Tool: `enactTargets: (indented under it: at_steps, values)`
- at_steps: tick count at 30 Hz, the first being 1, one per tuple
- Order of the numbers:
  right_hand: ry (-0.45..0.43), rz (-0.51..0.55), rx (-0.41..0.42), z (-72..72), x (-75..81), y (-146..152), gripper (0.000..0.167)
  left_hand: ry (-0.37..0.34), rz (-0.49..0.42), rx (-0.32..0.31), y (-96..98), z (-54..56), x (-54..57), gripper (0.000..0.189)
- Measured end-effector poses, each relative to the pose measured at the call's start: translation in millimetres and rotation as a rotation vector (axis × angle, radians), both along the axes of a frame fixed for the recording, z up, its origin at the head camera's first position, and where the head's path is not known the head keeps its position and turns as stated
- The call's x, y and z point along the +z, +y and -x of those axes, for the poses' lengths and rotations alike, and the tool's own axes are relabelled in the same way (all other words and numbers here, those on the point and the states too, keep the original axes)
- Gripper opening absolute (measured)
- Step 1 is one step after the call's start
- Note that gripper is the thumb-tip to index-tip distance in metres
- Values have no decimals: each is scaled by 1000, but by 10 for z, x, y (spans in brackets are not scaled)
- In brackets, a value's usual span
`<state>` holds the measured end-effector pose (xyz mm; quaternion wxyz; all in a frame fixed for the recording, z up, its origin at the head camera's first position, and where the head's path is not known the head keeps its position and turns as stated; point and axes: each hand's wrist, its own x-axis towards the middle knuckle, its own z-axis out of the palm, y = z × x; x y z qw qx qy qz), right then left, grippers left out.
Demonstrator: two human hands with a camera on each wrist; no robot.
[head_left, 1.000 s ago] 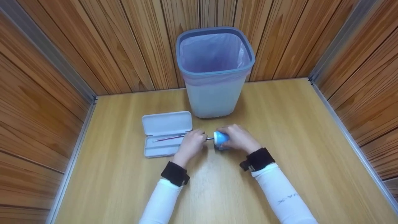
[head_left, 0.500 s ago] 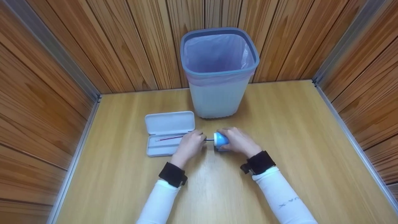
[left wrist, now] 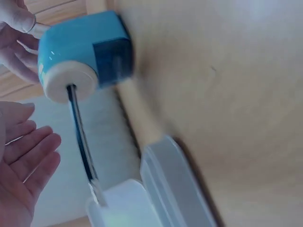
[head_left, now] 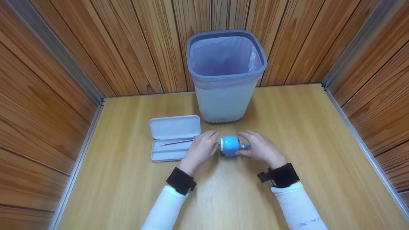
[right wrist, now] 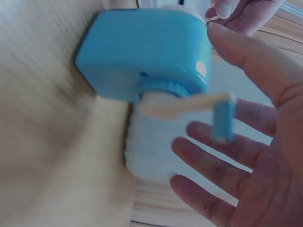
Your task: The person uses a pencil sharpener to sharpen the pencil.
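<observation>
Blue sharpener [head_left: 230, 147], one; pencils [left wrist: 80, 127], two; case [head_left: 175, 127], one.

Bright Blue Amid Orange-Brown

The sharpener [head_left: 229, 146] is bright blue, its crank [right wrist: 189, 105] cream with a blue knob [right wrist: 222, 122]. The pencil [left wrist: 81, 135] is dark with a pale streak; the case [head_left: 175, 127] is pale grey. The bin [head_left: 223, 102] is whitish with a grey-blue rim [head_left: 227, 76] and lilac liner [head_left: 223, 54]. Dark grain lines stripe the orange-brown wall [head_left: 150, 48]. The sleeves [head_left: 166, 207] are white, the wristbands [head_left: 181, 180] black.
</observation>
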<state>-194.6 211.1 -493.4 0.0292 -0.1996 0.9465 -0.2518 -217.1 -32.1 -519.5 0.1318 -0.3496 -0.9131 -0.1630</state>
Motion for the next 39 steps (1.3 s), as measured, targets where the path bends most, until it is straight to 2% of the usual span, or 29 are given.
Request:
enactTargets:
  at_steps: [6,12,19,27,35,39]
  values:
    - [46,12,-28,-132,14,86,42,10,45,-57,170,-30,41,53]
    - [120,-19,-16,-163,-9,71,23,35,119,-45,298,-21,12,56]
    - [137,-3,-24,-178,-4,68,19,-32,165,-50,387,11,-4,48]
    - [222,26,-15,-174,-29,73,13,-16,204,-27,467,29,12,44]
    - [228,34,-14,-175,-45,68,13,-109,278,-14,522,74,103,39]
    - [275,30,5,-161,-57,73,10,-110,333,-25,558,112,158,35]
